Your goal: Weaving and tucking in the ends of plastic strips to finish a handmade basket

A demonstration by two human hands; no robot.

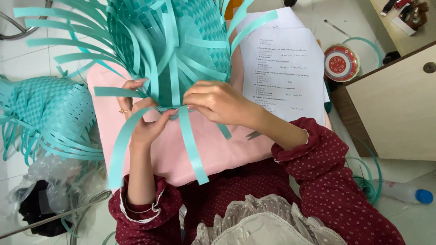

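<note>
At nine o'clock lies a finished teal basket. My left hand pinches a teal strip at the half-woven basket rim; my right hand grips the neighbouring strip. Printed sheets sit at two o'clock.

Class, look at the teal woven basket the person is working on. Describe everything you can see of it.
The half-woven teal basket is made of flat, glossy plastic-looking strips in a tight checker weave. Many loose strip ends fan outward and hang down, unfinished. It lies tilted over a pink board on the person's lap, its rim edge toward them. The left hand and right hand both pinch strips at that near edge.
</note>
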